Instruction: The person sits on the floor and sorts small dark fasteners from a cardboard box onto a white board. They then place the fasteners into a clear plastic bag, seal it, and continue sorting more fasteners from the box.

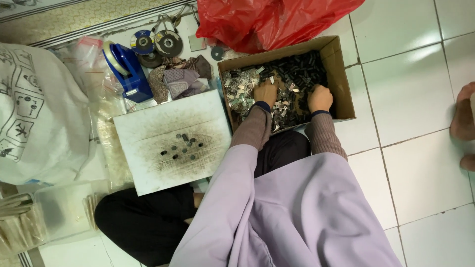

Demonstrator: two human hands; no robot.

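A brown cardboard box [342, 74] sits on the tiled floor in front of me, filled with many small black and silvery metal parts [297, 74]. My left hand [265, 93] is buried in the silvery parts near the box's middle, fingers curled down into the pile. My right hand [319, 97] digs into the darker parts a little to the right, also curled. Whether either hand grips any pieces is hidden by the pile. Both wrists wear striped brown sleeves under a lilac garment.
A white, soot-stained board [168, 143] with several small black parts lies left of the box. Behind it are a blue tape dispenser [129, 69], grinding discs [168, 43], patterned cloth [179, 79] and a red plastic bag [267, 20]. A white sack [34, 113] lies far left; another person's foot [464, 118] at the right edge.
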